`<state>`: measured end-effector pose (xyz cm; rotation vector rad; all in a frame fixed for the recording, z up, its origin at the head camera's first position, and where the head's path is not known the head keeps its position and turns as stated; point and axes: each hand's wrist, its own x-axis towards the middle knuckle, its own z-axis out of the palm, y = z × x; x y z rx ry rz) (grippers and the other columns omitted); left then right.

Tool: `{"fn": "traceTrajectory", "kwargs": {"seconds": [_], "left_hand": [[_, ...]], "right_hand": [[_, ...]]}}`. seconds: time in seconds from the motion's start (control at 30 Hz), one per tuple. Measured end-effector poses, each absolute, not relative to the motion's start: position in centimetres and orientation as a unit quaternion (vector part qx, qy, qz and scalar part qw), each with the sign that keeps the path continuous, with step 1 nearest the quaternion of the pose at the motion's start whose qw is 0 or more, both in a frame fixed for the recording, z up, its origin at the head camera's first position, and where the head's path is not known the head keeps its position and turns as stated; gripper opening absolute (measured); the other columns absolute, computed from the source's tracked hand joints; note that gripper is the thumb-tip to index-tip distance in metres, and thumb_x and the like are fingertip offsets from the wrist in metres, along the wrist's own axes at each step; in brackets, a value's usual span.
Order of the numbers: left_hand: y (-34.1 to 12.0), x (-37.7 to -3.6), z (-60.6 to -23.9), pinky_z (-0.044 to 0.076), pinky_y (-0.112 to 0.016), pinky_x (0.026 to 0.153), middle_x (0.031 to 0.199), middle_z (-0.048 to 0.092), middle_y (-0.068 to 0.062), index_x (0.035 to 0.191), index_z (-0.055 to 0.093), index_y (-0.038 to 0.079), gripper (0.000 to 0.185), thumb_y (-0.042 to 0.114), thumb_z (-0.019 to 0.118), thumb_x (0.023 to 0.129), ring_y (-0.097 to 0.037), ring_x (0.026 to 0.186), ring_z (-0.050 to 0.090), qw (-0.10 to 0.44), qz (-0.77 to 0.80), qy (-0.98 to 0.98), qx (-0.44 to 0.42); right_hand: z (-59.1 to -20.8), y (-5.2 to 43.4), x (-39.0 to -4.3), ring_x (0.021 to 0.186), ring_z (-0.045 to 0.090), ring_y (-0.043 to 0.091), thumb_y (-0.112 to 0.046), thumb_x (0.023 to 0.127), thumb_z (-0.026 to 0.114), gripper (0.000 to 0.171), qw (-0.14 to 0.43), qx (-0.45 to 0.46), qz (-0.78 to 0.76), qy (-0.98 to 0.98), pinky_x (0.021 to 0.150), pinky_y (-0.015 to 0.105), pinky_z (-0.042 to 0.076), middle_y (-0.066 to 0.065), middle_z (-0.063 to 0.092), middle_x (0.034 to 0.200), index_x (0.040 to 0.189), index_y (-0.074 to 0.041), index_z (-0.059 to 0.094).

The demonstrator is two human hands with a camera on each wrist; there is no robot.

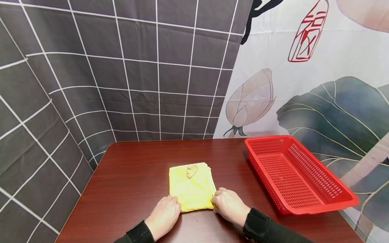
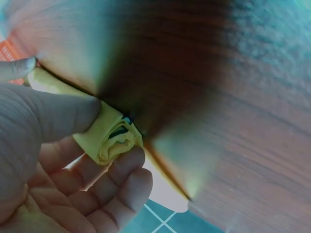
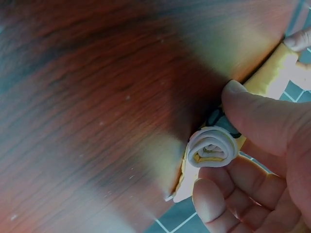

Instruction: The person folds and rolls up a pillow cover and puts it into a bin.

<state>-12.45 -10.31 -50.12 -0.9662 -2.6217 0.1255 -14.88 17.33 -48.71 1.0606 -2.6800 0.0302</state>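
Two hands are curled round the rolled near edge of a yellow cloth on the table: the left hand at its 7 o'clock corner, the right hand at 5 o'clock. What seems a white lining shows in the roll's right end. A red basket is set at 3 o'clock.

— What do we have on our arms here?

— We wear long black sleeves on both. The left sleeve ends in a snug, ribbed-looking cuff at the wrist, and the right sleeve does the same, its knit slightly bunched above the cuff.

— Anything on our hands?

— Our left hand and right hand are bare: we see no gloves, rings or watch. In the wrist views our fingernails look short and plain.
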Motion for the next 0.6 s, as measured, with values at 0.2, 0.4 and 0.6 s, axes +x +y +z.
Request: {"fn": "traceTrajectory", "kwargs": {"seconds": [0.2,0.4,0.6], "left_hand": [[-10.4,-12.9,-50.2,0.045,-0.032,0.065,0.074,0.058,0.001,0.074,0.067,0.016,0.013,0.011,0.072,0.086,-0.019,0.071,0.056,0.158,0.012,-0.934,-0.32],[-11.4,-14.5,-50.0,0.045,-0.033,0.059,0.064,0.055,0.009,0.064,0.059,0.021,0.029,0.014,0.082,0.08,-0.013,0.062,0.054,0.092,-0.132,-0.94,-0.299],[-12.1,-15.5,-50.1,0.044,-0.04,0.06,0.061,0.049,0.012,0.064,0.054,0.025,0.036,0.028,0.077,0.092,-0.012,0.063,0.055,-0.016,-0.18,-0.95,-0.253]], "right_hand": [[-48.7,17.3,-14.8,0.067,0.051,0.012,-0.02,0.066,0.095,0.029,0.137,0.366,0.004,-0.92,0.058,0.024,0.043,-0.009,0.06,0.067,0.067,-0.022,0.066],[-48.8,17.2,-15.0,0.066,0.049,0.012,-0.019,0.07,0.094,0.026,0.127,0.362,-0.003,-0.923,0.057,0.024,0.041,-0.008,0.058,0.066,0.068,-0.022,0.067],[-48.8,17.0,-14.9,0.067,0.051,0.012,-0.022,0.071,0.093,0.027,0.128,0.37,-0.013,-0.92,0.058,0.024,0.042,-0.009,0.06,0.068,0.068,-0.023,0.067]]}}
